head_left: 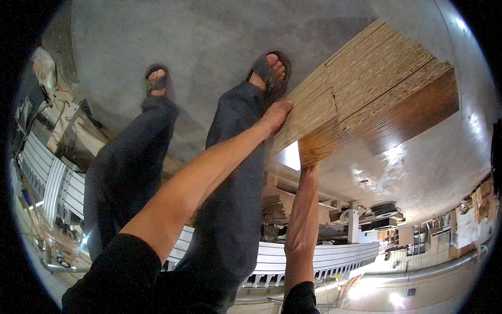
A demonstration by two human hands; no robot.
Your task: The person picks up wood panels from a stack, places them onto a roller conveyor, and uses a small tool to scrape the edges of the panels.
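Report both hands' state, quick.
Left hand: at the edge of the chipboard stack, fingers mostly hidden; open or closed cannot be told.
Right hand: at the brown wood-grain panel, fingers hidden; cannot be told.

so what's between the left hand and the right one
The boards: in the head view, their near end lies between the left hand and the right hand.
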